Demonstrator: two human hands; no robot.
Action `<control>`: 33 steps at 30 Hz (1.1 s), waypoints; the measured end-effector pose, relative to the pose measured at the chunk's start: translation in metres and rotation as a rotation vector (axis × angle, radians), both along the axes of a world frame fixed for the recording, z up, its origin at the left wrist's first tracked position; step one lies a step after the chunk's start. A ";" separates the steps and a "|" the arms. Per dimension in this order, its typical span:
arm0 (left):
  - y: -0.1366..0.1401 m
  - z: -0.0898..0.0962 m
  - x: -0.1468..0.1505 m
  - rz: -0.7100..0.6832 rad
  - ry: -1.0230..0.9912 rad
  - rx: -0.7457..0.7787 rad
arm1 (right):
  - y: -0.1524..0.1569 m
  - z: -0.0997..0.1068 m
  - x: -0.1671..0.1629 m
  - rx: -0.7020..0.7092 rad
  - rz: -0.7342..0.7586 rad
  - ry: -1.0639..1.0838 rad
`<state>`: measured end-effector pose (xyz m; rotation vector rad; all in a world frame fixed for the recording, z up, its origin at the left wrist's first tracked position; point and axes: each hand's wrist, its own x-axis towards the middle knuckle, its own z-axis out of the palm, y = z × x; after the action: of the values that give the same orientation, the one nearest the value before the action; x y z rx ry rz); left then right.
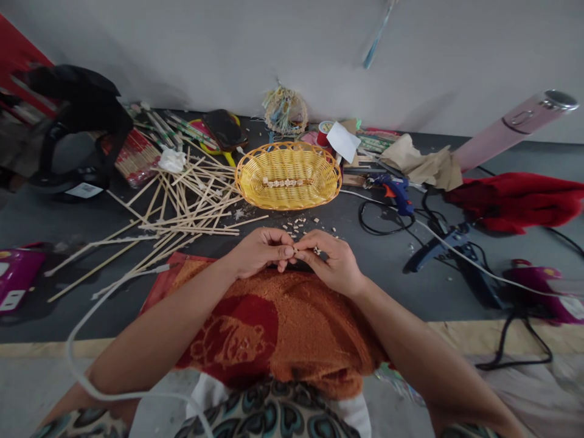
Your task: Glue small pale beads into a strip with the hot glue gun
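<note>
My left hand (264, 250) and my right hand (334, 263) meet over the table's near part, fingertips pinched together. Between them is a small pale wooden piece (295, 250), mostly covered by the fingers. Just beyond my fingers lie several short cut wooden bits (298, 226). A yellow woven basket (287, 198) stands behind these, with a short strip of joined wooden bits (286, 182) inside. Under my wrists an orange-red towel (319, 322) hangs over the table edge and my lap.
Long thin wooden sticks (182, 210) are heaped left of the basket. To the right are a blue glue gun (398, 193), dark blue pliers-like tool (438, 249), red cloth (524, 198) and pink bottle (511, 131). A white cable (75, 340) crosses my left arm.
</note>
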<state>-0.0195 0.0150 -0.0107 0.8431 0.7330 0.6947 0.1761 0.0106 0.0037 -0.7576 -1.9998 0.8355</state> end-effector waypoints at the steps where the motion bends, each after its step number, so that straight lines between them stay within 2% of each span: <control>1: 0.000 0.000 0.000 0.007 -0.005 -0.008 | 0.000 0.000 0.000 0.006 -0.011 -0.015; 8: 0.000 0.003 0.000 0.024 -0.067 -0.023 | 0.000 0.000 0.002 0.072 -0.034 -0.066; 22: 0.000 0.005 0.000 0.030 -0.043 -0.034 | 0.000 0.000 0.003 0.145 -0.044 -0.062; 33: -0.001 0.008 0.002 0.032 0.010 -0.011 | 0.000 0.002 0.003 0.127 -0.030 -0.094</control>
<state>-0.0178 0.0144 -0.0030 0.8270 0.7603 0.7148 0.1788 0.0110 0.0059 -0.7640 -2.0980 0.6589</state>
